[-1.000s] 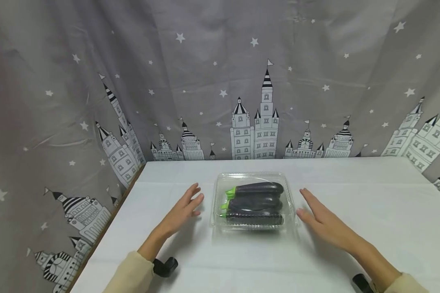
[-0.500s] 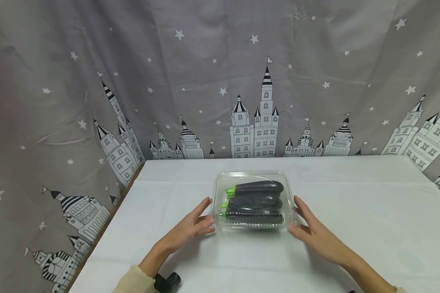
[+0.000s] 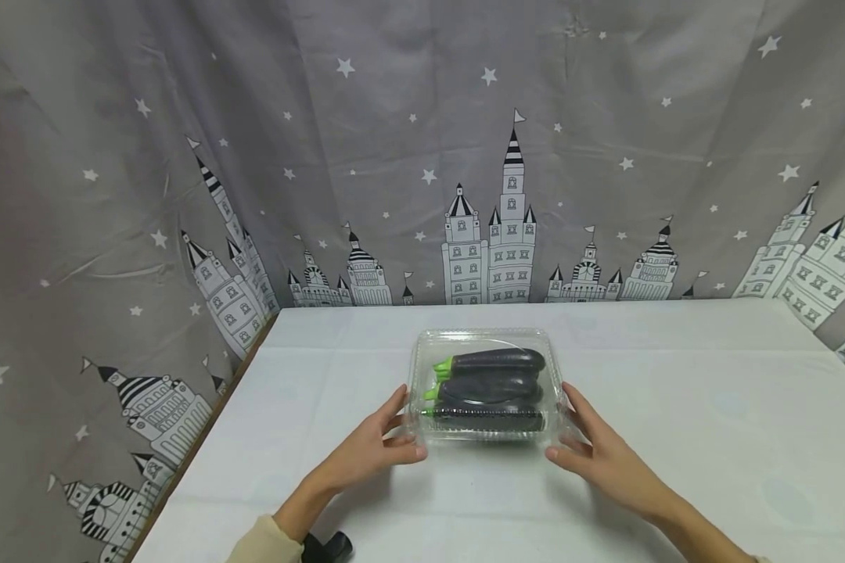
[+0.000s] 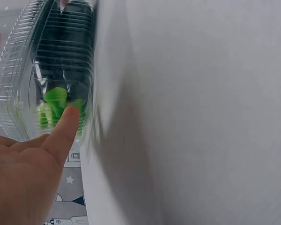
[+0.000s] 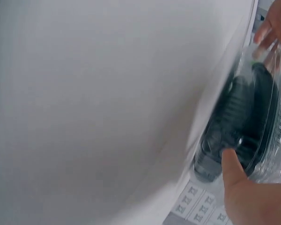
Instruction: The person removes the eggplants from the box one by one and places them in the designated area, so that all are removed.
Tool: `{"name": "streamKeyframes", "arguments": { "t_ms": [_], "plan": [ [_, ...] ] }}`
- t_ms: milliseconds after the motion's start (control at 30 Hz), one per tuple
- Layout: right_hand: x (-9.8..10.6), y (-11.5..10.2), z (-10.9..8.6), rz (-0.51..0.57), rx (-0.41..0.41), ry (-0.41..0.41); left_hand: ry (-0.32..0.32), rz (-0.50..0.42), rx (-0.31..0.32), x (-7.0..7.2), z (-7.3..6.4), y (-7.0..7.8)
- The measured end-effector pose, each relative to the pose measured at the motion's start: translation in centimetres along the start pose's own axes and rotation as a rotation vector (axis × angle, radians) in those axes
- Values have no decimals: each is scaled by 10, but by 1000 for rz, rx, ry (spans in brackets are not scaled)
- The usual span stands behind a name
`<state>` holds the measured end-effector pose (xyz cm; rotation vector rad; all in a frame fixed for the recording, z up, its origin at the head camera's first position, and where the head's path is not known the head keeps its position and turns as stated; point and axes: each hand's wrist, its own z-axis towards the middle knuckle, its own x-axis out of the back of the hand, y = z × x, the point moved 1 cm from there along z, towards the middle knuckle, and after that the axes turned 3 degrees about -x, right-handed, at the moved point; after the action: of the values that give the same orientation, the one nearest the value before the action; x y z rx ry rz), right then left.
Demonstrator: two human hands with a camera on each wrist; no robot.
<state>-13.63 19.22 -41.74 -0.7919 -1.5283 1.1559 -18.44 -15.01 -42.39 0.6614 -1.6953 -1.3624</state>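
Note:
A clear plastic clamshell box [image 3: 488,336] sits on the white table with its lid down. Inside lie three dark eggplants [image 3: 491,387], their green stems [image 3: 442,370] pointing left. My left hand [image 3: 366,450] grips the near left corner of the box, fingers along the side and thumb at the front; in the left wrist view the thumb [image 4: 68,124] meets the ribbed wall near the stems. At the near right corner my right hand [image 3: 609,461] grips in the same way, and its thumb [image 5: 232,164] overlaps the box wall in the right wrist view.
A white cloth covers the table [image 3: 676,375]. Behind it hangs a grey curtain [image 3: 366,141] printed with stars and castles, which also runs down the left side. The table's brown edge [image 3: 242,363] shows at the left. A black wrist camera [image 3: 331,547] sits on the left wrist.
Both hands have come inward from either side to the box, and their thumbs have moved round to its front. The box has stayed in place.

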Motion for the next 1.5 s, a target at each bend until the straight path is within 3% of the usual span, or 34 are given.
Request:
{"name": "streamKeyframes", "arguments": {
  "t_ms": [300,500,1233,1500],
  "plan": [
    [-4,0,2,-18,72,59,43,2,-40,-1,0,-3],
    [-5,-2,3,-90,29,98,76,21,-45,-1,2,-6],
    [-6,1,4,31,20,76,126,61,7,-4,2,-4],
    [-4,0,3,16,24,78,145,80,16,-5,2,-3]
  ]
}}
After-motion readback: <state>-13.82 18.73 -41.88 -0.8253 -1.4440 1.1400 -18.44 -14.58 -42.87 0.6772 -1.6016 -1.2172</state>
